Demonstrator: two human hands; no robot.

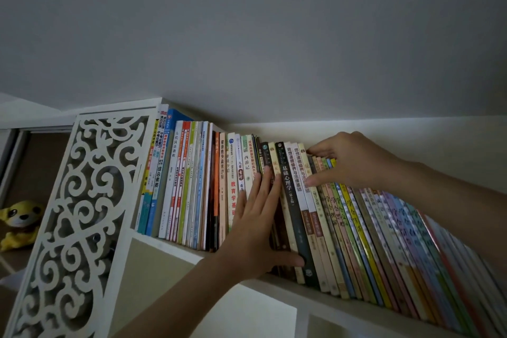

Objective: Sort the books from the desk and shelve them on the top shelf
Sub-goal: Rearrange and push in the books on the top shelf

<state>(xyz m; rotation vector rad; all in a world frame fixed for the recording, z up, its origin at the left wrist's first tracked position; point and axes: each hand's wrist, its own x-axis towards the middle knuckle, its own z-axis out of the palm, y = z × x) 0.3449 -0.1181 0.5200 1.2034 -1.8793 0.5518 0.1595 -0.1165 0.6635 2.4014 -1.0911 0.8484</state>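
Note:
A long row of upright books (189,186) fills the top shelf (274,281) from the left end panel off to the lower right. My left hand (256,223) lies flat with straight fingers against the spines near the middle, its thumb reaching across the foot of a black book (295,208). My right hand (354,162) reaches in from the right and holds the top of a cream-spined book (307,173) just right of the black one, fingers over its upper edge and thumb on its spine. Thin colourful books (384,233) lean to the right of that hand.
A white carved lattice panel (79,214) closes the shelf's left end. A yellow plush toy (20,221) sits in a compartment at far left. Lower open compartments (247,313) lie under the shelf board. The white ceiling (247,35) hangs close above the books.

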